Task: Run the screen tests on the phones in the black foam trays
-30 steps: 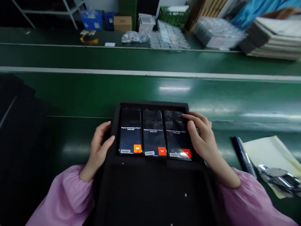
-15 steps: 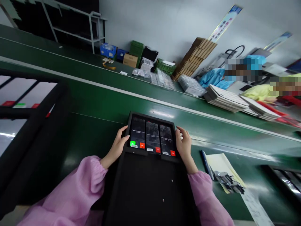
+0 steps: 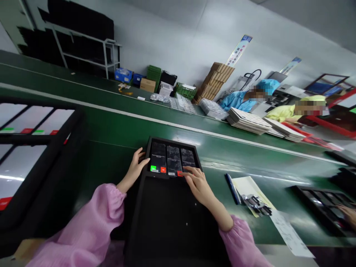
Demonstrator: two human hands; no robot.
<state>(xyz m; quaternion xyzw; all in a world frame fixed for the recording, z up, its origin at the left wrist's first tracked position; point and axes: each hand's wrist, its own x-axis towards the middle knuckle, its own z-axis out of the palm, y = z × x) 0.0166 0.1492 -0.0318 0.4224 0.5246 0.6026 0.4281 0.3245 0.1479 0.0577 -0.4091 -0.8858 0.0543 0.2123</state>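
A black tray (image 3: 164, 218) lies in front of me, with three phones in its far compartment. The left phone (image 3: 158, 155) has a dark screen with a green and a red box at its lower end. Beside it lie the middle phone (image 3: 174, 156) and the right phone (image 3: 188, 154), dark too. My left hand (image 3: 132, 171) is at the tray's left rim, thumb at the edge and fingers apart. Over the lower ends of the middle and right phones, my right hand (image 3: 200, 187) has its fingers stretched out. It partly covers the right phone and holds nothing.
Another tray (image 3: 59, 139) of lit screens stands at left. Right of me are a pen (image 3: 233, 189), a yellowish pad (image 3: 251, 184), metal clips (image 3: 256, 204) and a paper strip (image 3: 292, 233). A co-worker's hand (image 3: 349, 215) touches a tray (image 3: 311, 207). Two people work across the belt.
My right hand has left the tray's right rim and moved left over the phones. The left hand stays by the left rim. The view has shifted; a co-worker's hand now shows at right.
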